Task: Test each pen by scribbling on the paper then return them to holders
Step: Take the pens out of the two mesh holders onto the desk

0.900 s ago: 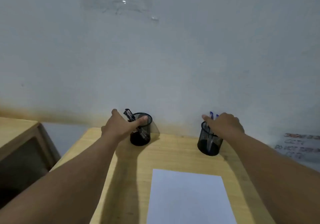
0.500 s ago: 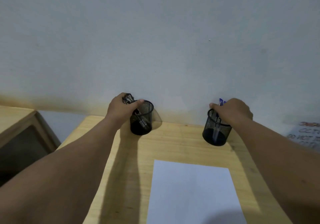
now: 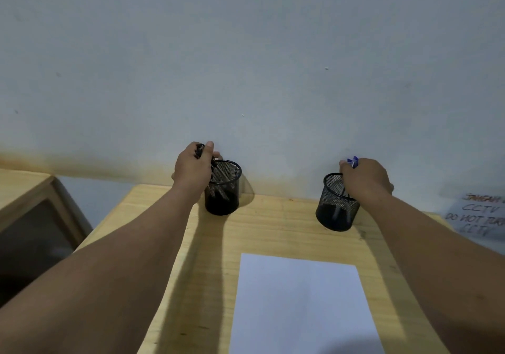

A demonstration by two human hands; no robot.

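Now both hands have closed: the left hand (image 3: 192, 170) has its grip around dark pens (image 3: 203, 154) above the left holder (image 3: 224, 189), the right hand (image 3: 364, 178) around blue pens (image 3: 352, 161) (barely visible) at the right holder (image 3: 337, 206); the paper (image 3: 300, 304) waits unmarked on the surface (image 3: 273, 230).

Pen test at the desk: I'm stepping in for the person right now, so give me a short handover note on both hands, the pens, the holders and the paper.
Left hand: grip closed round the tops of the black pens, whose lower ends are in the left holder.
Right hand: grip closed round the blue pens, whose lower ends are in the right holder.
Both holders stand upright at the back of the desk, near the wall.
Paper lies flat near the front, with no marks visible.
Done: pens gripped. Left: lift them out, scribble with each, return them to the holders.
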